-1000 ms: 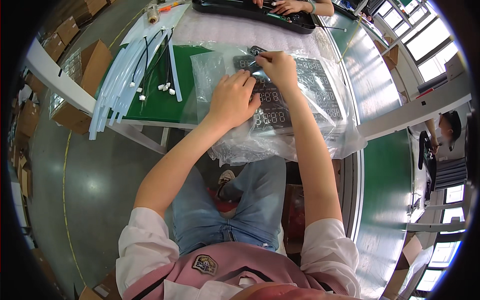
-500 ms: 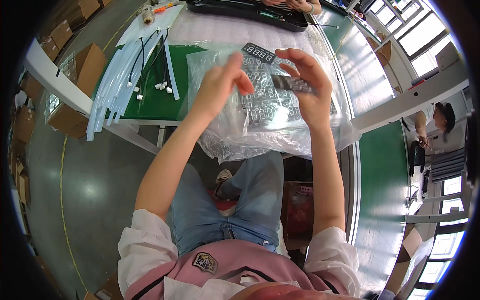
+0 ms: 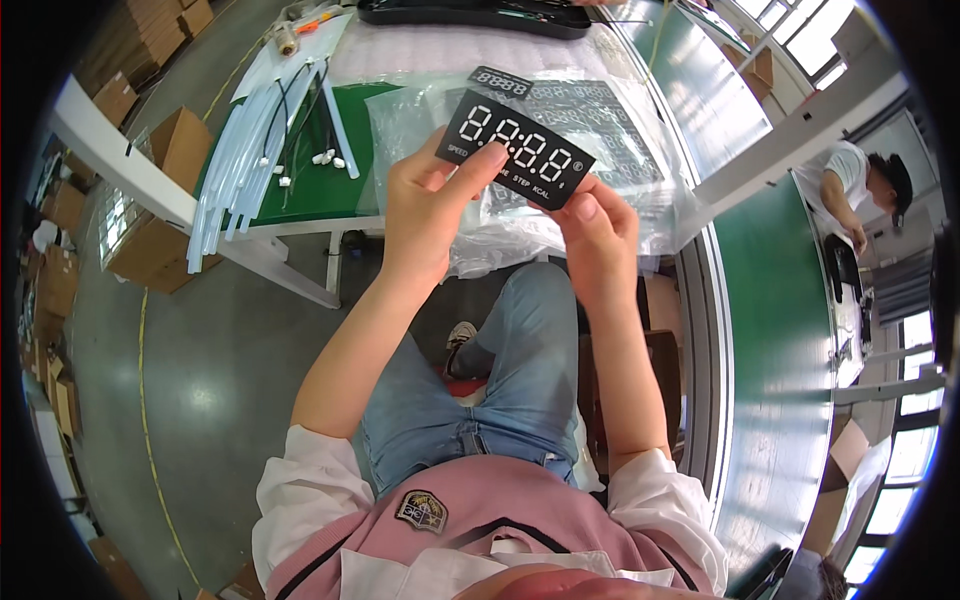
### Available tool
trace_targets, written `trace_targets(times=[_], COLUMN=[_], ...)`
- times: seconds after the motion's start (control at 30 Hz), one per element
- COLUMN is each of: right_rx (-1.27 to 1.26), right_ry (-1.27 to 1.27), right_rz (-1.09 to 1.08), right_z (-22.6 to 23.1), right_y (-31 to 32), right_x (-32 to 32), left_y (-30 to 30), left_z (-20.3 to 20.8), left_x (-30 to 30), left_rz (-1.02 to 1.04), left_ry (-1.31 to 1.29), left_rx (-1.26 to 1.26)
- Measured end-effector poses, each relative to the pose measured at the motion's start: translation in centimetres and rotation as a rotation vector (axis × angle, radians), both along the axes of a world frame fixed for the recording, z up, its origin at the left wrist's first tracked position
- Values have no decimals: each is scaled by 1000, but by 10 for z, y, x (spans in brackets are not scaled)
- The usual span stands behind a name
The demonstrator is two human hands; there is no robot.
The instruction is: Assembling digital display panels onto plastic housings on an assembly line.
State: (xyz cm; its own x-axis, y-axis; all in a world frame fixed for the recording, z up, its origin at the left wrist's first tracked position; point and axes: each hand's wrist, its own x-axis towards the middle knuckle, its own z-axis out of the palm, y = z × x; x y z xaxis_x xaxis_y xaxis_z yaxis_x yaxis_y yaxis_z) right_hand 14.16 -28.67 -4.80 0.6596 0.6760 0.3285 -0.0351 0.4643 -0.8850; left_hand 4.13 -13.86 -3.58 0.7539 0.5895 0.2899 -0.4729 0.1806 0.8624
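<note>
A black rectangular digit display panel with white segment digits is held up, tilted down to the right. My left hand grips its left end, the thumb lying across its face. At the lower right corner, my right hand pinches it between thumb and fingers. Behind it a second display panel lies on clear plastic wrapping. Under the plastic, rows of similar dark panels show through, partly covered by my hands and the held panel.
Pale translucent tubes and black cables with white connectors lie on the green tabletop at left. A black casing rests at the far side. White frame posts flank the table. A co-worker sits at right.
The display panel in my right hand has come nearer and turned face up. My left hand, empty before, has closed on its left end. The view has shifted slightly.
</note>
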Motion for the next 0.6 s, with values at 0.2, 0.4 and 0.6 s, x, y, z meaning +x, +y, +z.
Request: trace_targets(times=[0.2, 0.4, 0.6], right_rx=[-38, -128, -926], right_ry=[105, -229, -979], right_rz=[-352, -772, -1703], right_z=[-3, -14, 11], right_y=[-23, -104, -346], right_x=[-30, -25, -51], left_y=[-26, -14, -37], left_z=[6, 2, -17], left_x=[-14, -25, 1], left_rz=[84, 529, 246], left_ry=[110, 144, 101], left_rx=[480, 1233, 1199])
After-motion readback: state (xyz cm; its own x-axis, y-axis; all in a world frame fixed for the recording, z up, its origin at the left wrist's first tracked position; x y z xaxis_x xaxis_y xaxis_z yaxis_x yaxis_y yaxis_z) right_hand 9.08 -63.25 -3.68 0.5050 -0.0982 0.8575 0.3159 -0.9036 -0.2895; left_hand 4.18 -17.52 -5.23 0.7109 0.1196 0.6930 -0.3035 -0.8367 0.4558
